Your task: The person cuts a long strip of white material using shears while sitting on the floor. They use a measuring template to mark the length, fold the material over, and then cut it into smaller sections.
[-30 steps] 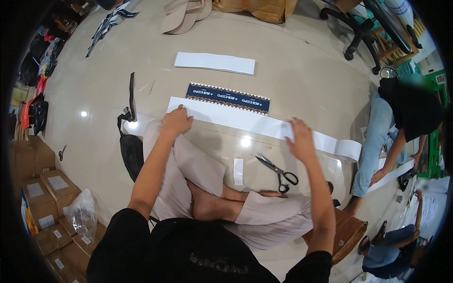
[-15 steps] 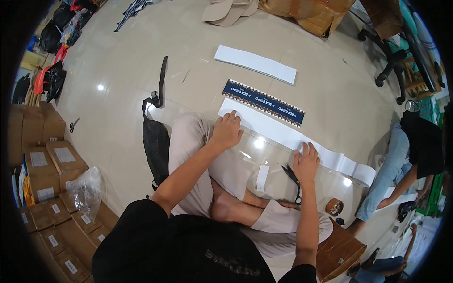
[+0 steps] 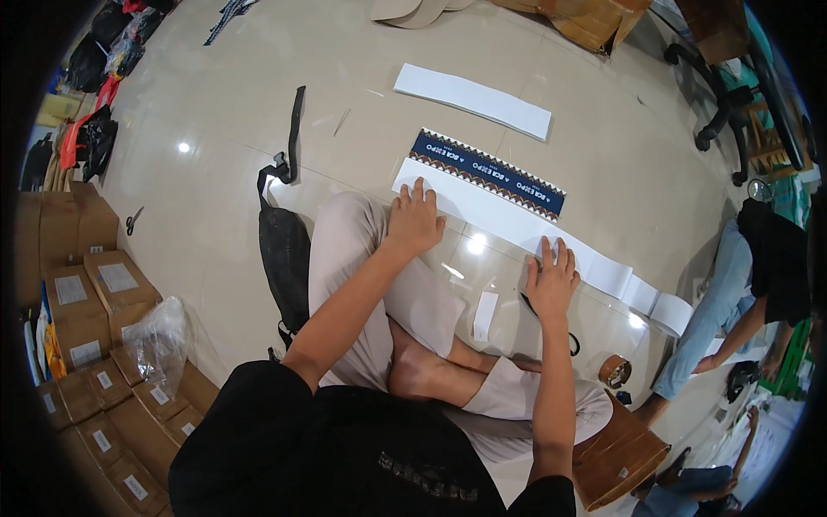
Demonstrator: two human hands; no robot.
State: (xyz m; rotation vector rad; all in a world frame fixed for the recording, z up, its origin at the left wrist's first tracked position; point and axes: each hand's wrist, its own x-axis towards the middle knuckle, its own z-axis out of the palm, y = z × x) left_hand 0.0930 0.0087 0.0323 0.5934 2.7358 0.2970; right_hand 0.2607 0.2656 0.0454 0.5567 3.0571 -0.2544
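my left hand (image 3: 414, 220) flat, palm down, fingers spread forward, left forearm stretched out across my bent knee, my right hand (image 3: 550, 280) flat too, fingers fanned, a little nearer to me than the left, right arm straight, both arms bare

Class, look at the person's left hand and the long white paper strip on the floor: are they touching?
Touching. The head view shows the left hand lying flat, its fingers spread over the near end of the long white paper strip, with no gap visible.
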